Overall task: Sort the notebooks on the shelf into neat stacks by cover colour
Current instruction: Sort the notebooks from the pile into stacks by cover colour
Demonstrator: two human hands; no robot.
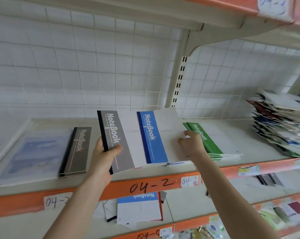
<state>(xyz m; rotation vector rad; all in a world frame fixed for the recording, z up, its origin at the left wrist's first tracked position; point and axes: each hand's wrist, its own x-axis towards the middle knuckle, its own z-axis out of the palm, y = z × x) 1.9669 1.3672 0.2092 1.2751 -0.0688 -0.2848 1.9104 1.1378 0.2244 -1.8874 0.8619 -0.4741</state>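
1. The left hand (103, 152) is clamped on a grey notebook (119, 140): thumb across the cover, fingers underneath, gripping near the dark spine. White lettering along the grey band reads "NoteBook".
2. That grey notebook is up off the shelf (249, 135) and tilted, with its far end higher.
3. Over to the right hand (191, 144): its fingers are curled onto the white right edge of a blue notebook (152, 137), thumb and fingertips pinching it. Same "NoteBook" wording, on a blue band.
4. The two notebooks sit between the hands, the grey one overlapping the blue one's left side.
5. Beneath the blue notebook, near the right wrist, more notebook edges (176, 163) poke out.
6. Just right of the right hand lies a green stack (213, 144), squared up, "NoteBook" on the top cover.
7. Left of the left hand is a grey stack (76, 150) flat on the shelf, same title.
8. Further left is a clear-sleeved item with a pale blue picture (33, 152).
9. Well right of the right hand is a messy mixed pile (280, 128), too blurred to read.
10. Below both wrists, the orange shelf strip (111, 192) carries handwritten "04-2" (151, 185), and a white sticker (189, 181) repeats it.
11. Under the strip, between the forearms, a blue "NoteBook" (138, 207) lies upside down on the lower shelf.
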